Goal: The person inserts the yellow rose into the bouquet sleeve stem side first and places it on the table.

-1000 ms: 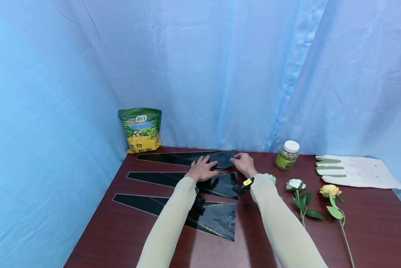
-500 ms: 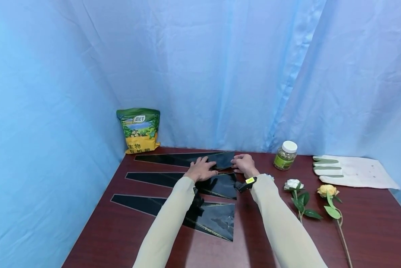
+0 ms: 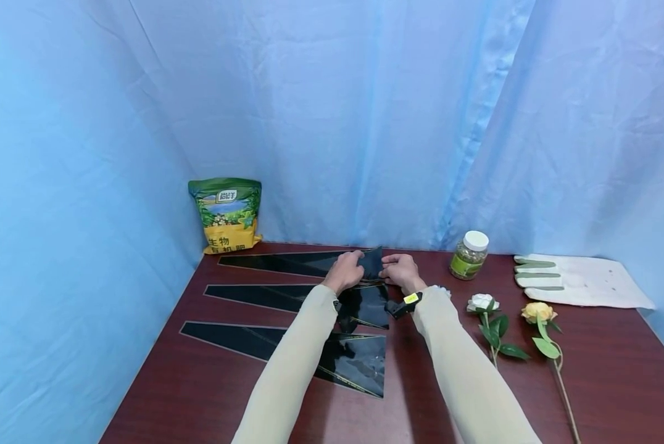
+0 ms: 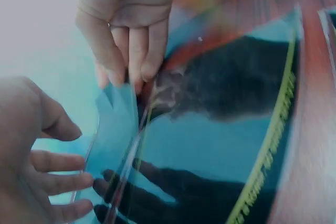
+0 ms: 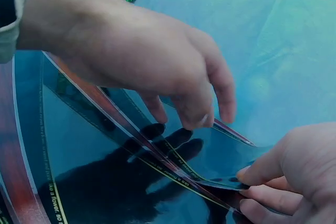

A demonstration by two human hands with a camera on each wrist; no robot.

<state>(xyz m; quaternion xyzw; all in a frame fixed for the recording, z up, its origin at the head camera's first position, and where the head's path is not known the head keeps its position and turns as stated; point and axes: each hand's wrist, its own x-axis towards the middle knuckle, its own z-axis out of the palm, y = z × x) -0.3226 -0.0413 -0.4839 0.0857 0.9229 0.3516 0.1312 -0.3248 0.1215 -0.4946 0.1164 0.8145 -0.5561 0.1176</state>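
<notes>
Three black tapered plastic sleeves with yellow lettering lie in rows: a far sleeve (image 3: 276,263), a middle sleeve (image 3: 265,296) and a near sleeve (image 3: 237,338). With thumb and fingers, my right hand (image 3: 403,273) pinches the wide right end of the far sleeve, whose edge is lifted and bent in the right wrist view. My left hand (image 3: 345,271) is just left of that end, fingers loosely bent close over the film and holding nothing. In the left wrist view, the left hand (image 4: 31,156) is spread a little apart from the right fingertips.
A fertilizer bag (image 3: 226,216) stands at the back left corner. Toward the right are a white-lidded jar (image 3: 468,255), a white flower (image 3: 483,303), a yellow flower (image 3: 539,312) and a white glove (image 3: 587,281). Blue curtains (image 3: 321,123) enclose the table (image 3: 160,382).
My left hand has come off its flat, spread rest on the far sleeve and moved right, toward the right hand. The right hand keeps its place; the sleeve's end is now more raised.
</notes>
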